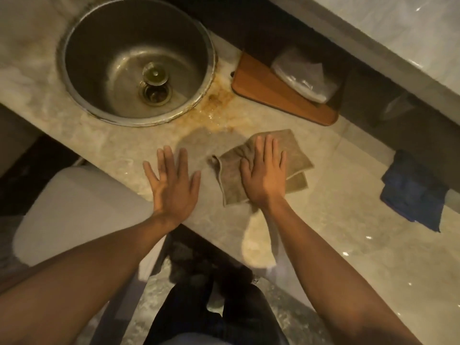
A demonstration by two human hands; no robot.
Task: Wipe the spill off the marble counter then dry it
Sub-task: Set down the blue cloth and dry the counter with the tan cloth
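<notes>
A folded beige cloth (pixel 296 150) lies on the marble counter (pixel 336 195). My right hand (pixel 263 173) presses flat on it, fingers spread. Just left of the cloth a grey wet patch (pixel 211 140) spreads on the marble, with brownish-orange stains (pixel 216 105) above it toward the sink. Flat on the counter near its front edge rests my left hand (pixel 173 181), fingers apart and holding nothing, at the lower left of the wet patch.
A round steel sink (pixel 74 78) with a drain is set in the counter at upper left. A wooden board (pixel 268 93) carrying a plastic-wrapped bundle (pixel 305 75) lies behind the cloth. A blue cloth (pixel 413 192) sits at the right. A white toilet tank (pixel 74 210) stands below the counter edge.
</notes>
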